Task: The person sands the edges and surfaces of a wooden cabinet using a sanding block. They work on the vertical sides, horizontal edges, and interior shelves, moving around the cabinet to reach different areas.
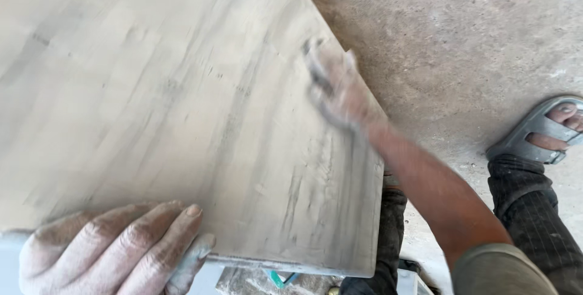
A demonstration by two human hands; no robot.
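Note:
A large beige tile (182, 106) with grey wood-like streaks fills most of the view, tilted and blurred. My left hand (115, 249), coated in pale dust, grips its near bottom edge with fingers curled over the top face. My right hand (337, 88), also dusty and blurred, holds the tile's right edge, with my bare forearm reaching back to the lower right.
A rough concrete floor (461, 40) lies to the right. My foot in a grey sandal (537, 131) and dark trouser leg (534, 216) stand at the right edge. Under the tile's near edge, a teal object (278, 280) and rubble show.

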